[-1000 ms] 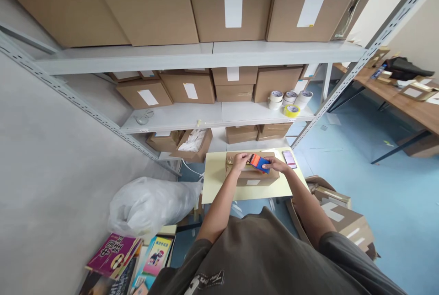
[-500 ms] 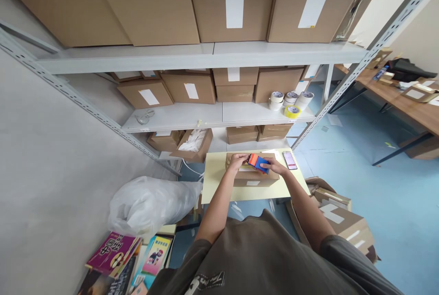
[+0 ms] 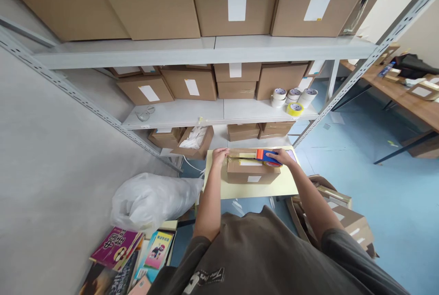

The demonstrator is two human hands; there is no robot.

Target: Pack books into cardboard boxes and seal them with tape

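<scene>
A brown cardboard box (image 3: 252,177) with a white label on its front sits on the pale yellow table (image 3: 226,191). My right hand (image 3: 281,156) grips a blue and orange tape dispenser (image 3: 269,156) over the right part of the box's top. Under the dispenser a tape roll partly shows. At the box's upper left corner is my left hand (image 3: 220,155), fingers pressed together; whether they pinch a tape end or only the box edge is too small to tell. Along the top runs a yellowish strip. A phone (image 3: 292,154) lies partly hidden behind my right hand.
Shelving ahead holds cardboard boxes (image 3: 192,85), white tape rolls (image 3: 278,97) and a yellow tape roll (image 3: 294,109). A plastic-wrapped bundle (image 3: 151,201) and books (image 3: 116,247) are at left. Cartons (image 3: 346,222) stand at right on the floor, beyond them a wooden desk (image 3: 408,98).
My hands have moved apart: the left to the box's left corner, the right rightward with the tape dispenser. The dispenser has turned more level, and my left hand has come away from it.
</scene>
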